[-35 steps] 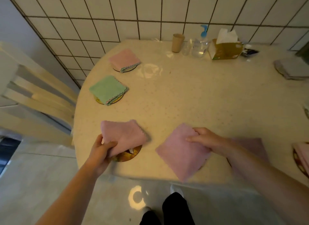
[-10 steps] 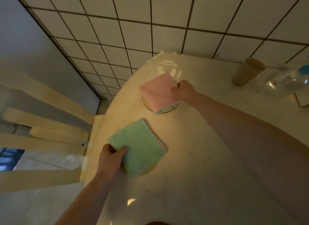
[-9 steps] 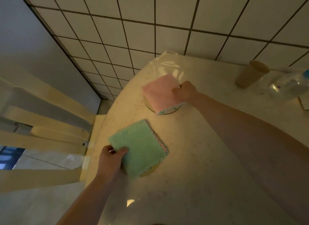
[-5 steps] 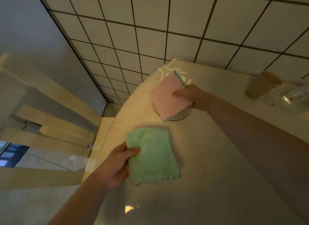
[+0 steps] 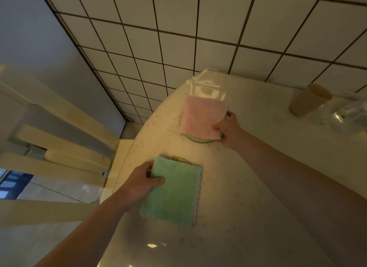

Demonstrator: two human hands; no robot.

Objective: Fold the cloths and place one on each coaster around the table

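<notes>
Gripping the folded green cloth [image 5: 172,193] at its left edge with the left hand [image 5: 141,184], thumb lying on top and fingers curled beneath, the cloth sitting low over the counter [image 5: 248,217] and covering most of a yellowish coaster [image 5: 178,159] whose far rim is peeking out beyond it. Pinching the folded pink cloth [image 5: 202,116] at its near right corner with the right hand [image 5: 228,129], thumb on top, fingers wrapped round the scalloped edge; the pink cloth lying over a second coaster [image 5: 200,141], only a dark near arc of it showing under the hem. Impossible to tell whether either cloth is resting fully on its coaster or being held just above. Standing farther back to the right on the counter, a beige paper cup [image 5: 307,99], upright, with some clear plastic [image 5: 345,117] just beside it, too blurred to identify. Rising behind, a tiled wall [image 5: 198,28]; showing off the counter's left edge, pale wooden chair slats [image 5: 59,127].
</notes>
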